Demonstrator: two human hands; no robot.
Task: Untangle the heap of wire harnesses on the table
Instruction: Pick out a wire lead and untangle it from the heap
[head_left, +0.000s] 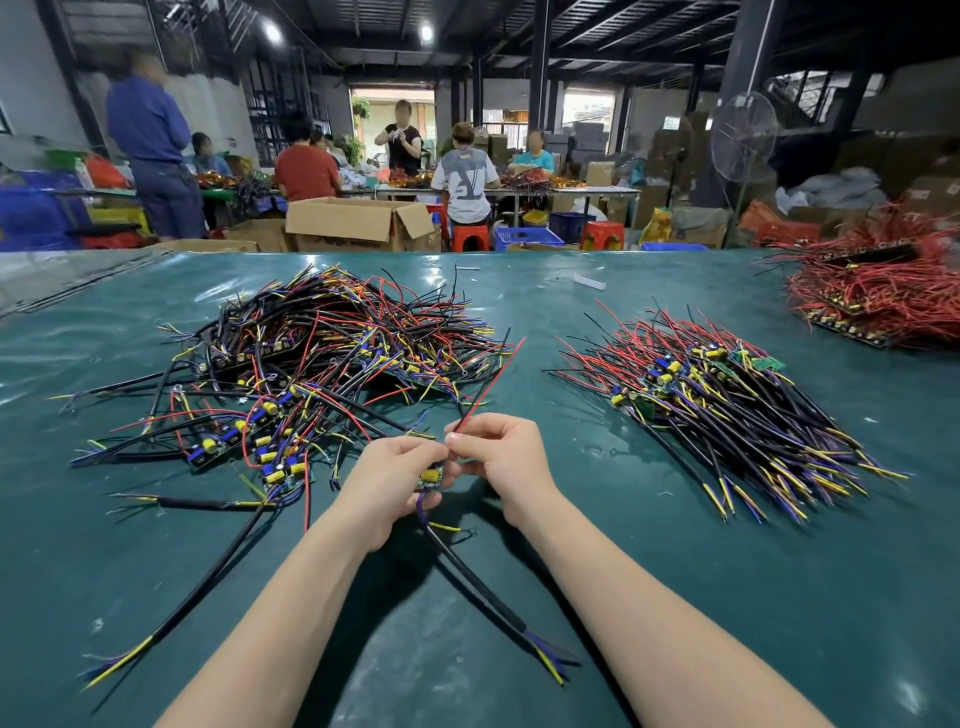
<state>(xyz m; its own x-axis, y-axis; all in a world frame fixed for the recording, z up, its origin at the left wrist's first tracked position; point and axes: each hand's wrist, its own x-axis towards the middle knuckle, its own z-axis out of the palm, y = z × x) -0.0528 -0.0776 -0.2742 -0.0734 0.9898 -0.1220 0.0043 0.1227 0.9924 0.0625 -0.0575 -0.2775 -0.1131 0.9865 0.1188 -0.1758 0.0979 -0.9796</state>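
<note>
A single harness (430, 475) is held low over the green table cover (727, 597), at the near edge of the tangled heap (322, 374) left of centre. The left hand (395, 478) curls round its small board and hides most of it; only a yellow capacitor shows between the fingers. The right hand (498, 462) pinches two thin leads (493, 376), one red and one black, between thumb and forefinger where they rise toward the far right. One black sheathed cable (483, 592) trails from the board toward the front edge of the table, ending in yellow and blue tips.

There are three piles on the cover. The harnesses in the heap are too knotted to count. A combed-out pile (727, 395) lies to the right, its leads all running one way. A red pile (872, 291) at the far right is cut off by the frame.

A strip of bare cover runs between heap and combed-out pile, and more opens toward the front on either side of the forearms.

Beyond the table's far edge are an open cardboard box (358, 221), a standing fan (743, 137) and at least six workers – others behind them are hard to make out.
</note>
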